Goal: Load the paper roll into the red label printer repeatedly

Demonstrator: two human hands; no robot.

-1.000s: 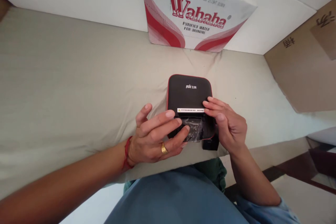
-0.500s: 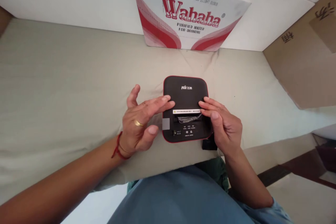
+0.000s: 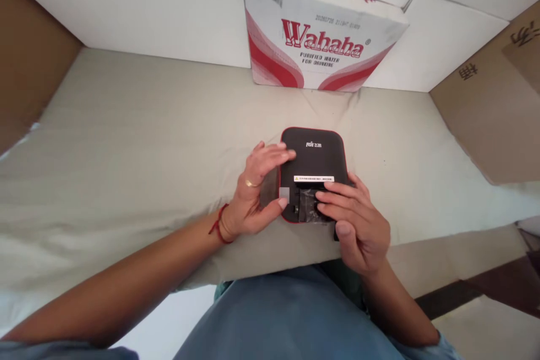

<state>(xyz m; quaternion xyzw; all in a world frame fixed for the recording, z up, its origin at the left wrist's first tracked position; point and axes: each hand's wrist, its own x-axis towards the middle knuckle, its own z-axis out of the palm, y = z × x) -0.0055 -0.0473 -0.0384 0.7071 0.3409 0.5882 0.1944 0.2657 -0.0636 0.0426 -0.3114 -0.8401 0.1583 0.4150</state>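
Note:
A black label printer (image 3: pixel 318 157) with a red rim and a white logo lies flat on the cloth. Across its top runs a white warning strip (image 3: pixel 313 179). Clear plastic film (image 3: pixel 311 205) sticks out of the slot below the strip and lies over the front panel. My left hand (image 3: pixel 259 185) rests at the printer's left edge, fingers spread and thumb near a grey sticker (image 3: pixel 284 196). My right hand (image 3: pixel 358 219) lies over the front right part, fingers stretched onto the film, thumb apart. A small black item (image 3: pixel 336 232) is partly hidden beside it.
A Wahaha water carton (image 3: pixel 327 50) stands behind the printer against large white boxes (image 3: pixel 169 5). Brown cardboard boxes stand at the right (image 3: pixel 489 107) and left (image 3: pixel 34 56). The pale cloth (image 3: pixel 139 140) covers the surface, its front edge near my body.
The film has come out of the slot and now lies over the front panel. My right fingers have moved onto it. My left thumb has come to the printer's edge. The view has shifted.

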